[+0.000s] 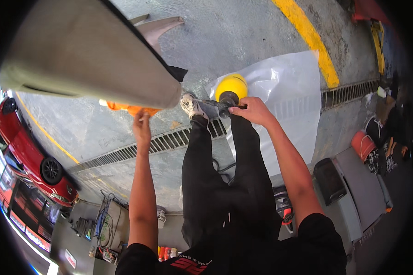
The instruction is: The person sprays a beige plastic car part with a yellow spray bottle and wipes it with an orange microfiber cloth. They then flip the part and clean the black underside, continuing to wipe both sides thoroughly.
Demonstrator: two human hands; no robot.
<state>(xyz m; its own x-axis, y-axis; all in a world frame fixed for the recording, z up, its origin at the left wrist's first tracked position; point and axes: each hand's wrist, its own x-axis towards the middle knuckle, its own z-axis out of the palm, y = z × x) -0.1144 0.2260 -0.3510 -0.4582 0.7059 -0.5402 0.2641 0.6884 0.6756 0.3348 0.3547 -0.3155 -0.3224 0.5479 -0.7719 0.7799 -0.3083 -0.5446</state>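
My right hand (256,111) is closed around the black body of a polisher (226,101), low in front of my legs. Its round yellow pad (234,85) faces away from me, above a translucent plastic sheet. My left hand (143,126) reaches forward with the fingers pinched on an orange cloth (132,109). That cloth lies against the lower edge of a large beige-grey car body panel (92,55), which hides part of it.
A drain grate (170,140) crosses the floor. The plastic sheet (293,110) lies to my right beside a yellow floor line (314,41). A red car (30,153) stands at left, a cluttered bench (80,229) behind it. Another person (390,137) sits at far right near a red bucket (363,145).
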